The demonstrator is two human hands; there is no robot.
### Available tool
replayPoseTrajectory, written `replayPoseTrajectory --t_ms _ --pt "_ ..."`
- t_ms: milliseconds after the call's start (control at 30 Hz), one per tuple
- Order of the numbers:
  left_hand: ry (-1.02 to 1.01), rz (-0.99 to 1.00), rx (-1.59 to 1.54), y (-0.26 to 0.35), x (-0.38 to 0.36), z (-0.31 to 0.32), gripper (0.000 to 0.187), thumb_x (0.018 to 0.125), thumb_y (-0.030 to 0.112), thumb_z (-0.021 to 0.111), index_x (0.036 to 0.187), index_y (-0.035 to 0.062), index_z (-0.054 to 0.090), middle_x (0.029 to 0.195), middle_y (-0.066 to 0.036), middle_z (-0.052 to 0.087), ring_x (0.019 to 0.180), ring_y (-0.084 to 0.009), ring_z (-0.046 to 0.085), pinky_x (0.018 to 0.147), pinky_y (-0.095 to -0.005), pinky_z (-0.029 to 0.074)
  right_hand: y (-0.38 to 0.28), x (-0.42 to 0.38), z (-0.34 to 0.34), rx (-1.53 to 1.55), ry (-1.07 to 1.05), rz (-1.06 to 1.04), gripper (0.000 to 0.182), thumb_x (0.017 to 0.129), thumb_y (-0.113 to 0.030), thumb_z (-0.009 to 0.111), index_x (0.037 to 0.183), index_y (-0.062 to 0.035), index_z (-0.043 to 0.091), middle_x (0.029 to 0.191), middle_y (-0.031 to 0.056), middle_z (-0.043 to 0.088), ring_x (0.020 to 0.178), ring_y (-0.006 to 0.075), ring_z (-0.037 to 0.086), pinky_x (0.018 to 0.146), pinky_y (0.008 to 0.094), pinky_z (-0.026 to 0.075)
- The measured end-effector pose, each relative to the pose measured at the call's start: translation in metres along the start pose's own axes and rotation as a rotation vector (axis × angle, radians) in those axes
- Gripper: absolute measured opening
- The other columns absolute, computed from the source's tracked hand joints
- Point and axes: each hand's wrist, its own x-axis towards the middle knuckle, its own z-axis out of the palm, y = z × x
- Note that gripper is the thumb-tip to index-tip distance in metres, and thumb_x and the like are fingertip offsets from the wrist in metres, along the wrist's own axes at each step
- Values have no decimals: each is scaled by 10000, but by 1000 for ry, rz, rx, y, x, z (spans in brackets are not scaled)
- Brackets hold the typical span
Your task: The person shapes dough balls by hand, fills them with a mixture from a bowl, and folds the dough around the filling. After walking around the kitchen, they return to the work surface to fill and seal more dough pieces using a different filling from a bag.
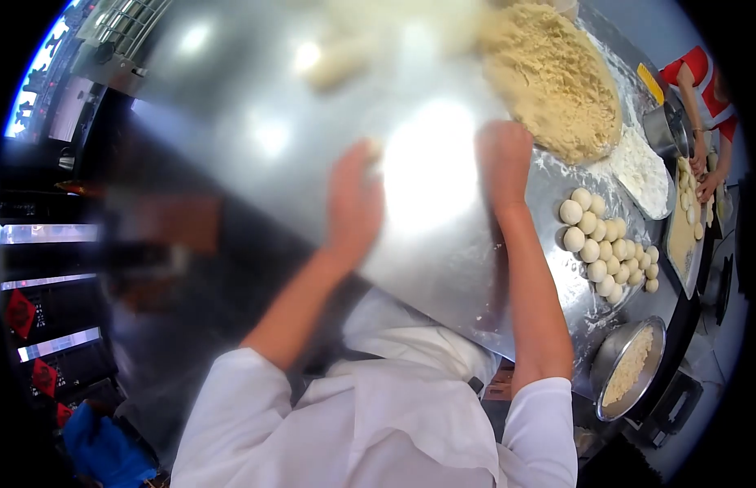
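My left hand [355, 195] is curled closed over the shiny metal table [443, 260] and blurred by motion. A small pale bit shows at its fingertips, too smeared to name. My right hand [505, 163] is closed like a fist on the tabletop, close to the lower left edge of a large mound of yellowish crumbly dough [557, 89]. Whatever lies under its fingers is hidden. Farther up the table, a blurred beige lump [337, 65] lies beyond my left hand.
Several round dough balls [597, 228] sit right of my right arm. Beyond them are white flour [642, 171], a metal pot [666, 130], a yellow scraper [650, 83] and a tray [679, 240]. A metal bowl [607, 358] holds crumbly filling. A co-worker's hands [705, 175] handle dough pieces.
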Motion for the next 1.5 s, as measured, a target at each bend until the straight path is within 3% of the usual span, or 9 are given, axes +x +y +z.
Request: replayPoseTrajectory --t_ms 167,367,467,600,767,1100,1167,1333,1500 --pt "-78 114 105 -57 20 25 501 847 103 726 1303 -14 552 1303 -157 563 1173 -303 530 999 -373 438 -24 -15 -21 10 -92 98 391 862 -225 722 1204 -76 608 1262 134 581 1166 339 523 997 460 377" --pt "-326 -650 -653 1 22 23 400 917 152 698 1278 1 617 1109 -37 673 878 -105 604 808 -247 501 -38 -71 -73 1 98 91 514 858 -136 676 1335 -18 527 1379 187 531 1283 357 483 1089 458 324" --pt "-571 -732 -806 33 -10 38 405 929 148 682 1295 -8 607 1084 -36 683 861 -84 598 799 -231 497 -54 -101 -95 176 -78 119 653 792 -174 767 1370 -22 504 1371 190 539 1242 369 523 1058 437 408" --pt "-712 -541 -844 83 -46 51 402 946 128 645 1312 -25 577 1094 -42 664 963 -91 601 851 -237 493 -80 -112 -121 178 -260 -87 620 819 -185 751 1376 -75 503 1326 178 558 1225 340 547 1021 425 450" --pt "-754 -630 -889 125 -52 37 434 944 29 599 1370 -14 524 1201 -106 665 1097 -138 620 951 -284 485 -21 -151 -115 114 -331 370 410 842 -164 706 1222 -90 572 1233 187 581 1039 318 622 824 401 511" --pt "-301 218 -292 52 -76 63 184 903 -34 588 1057 12 679 1004 -107 696 926 -238 649 828 -314 508 -49 -146 -180 -17 -508 451 609 885 -272 689 1403 -37 472 1482 183 421 1355 384 382 1119 517 276" --pt "-298 209 -290 54 -76 65 172 892 -41 592 1030 16 679 993 -104 694 910 -257 635 806 -327 501 -33 -132 -179 263 -369 532 641 894 -301 679 1432 -42 445 1502 191 403 1387 376 353 1145 509 248" --pt "-309 185 -266 59 -74 67 171 888 -35 593 1026 24 675 974 -97 688 898 -260 621 787 -335 489 -41 -108 -137 -299 -380 156 712 920 -447 620 1477 -57 408 1520 198 392 1433 365 305 1177 528 186" --pt "-353 165 -234 63 -75 66 171 906 -22 570 1034 31 671 1005 -105 673 928 -273 614 826 -349 481 -28 -115 -118 -281 -442 223 756 935 -586 515 1489 -81 410 1555 182 353 1460 367 258 1183 555 156"
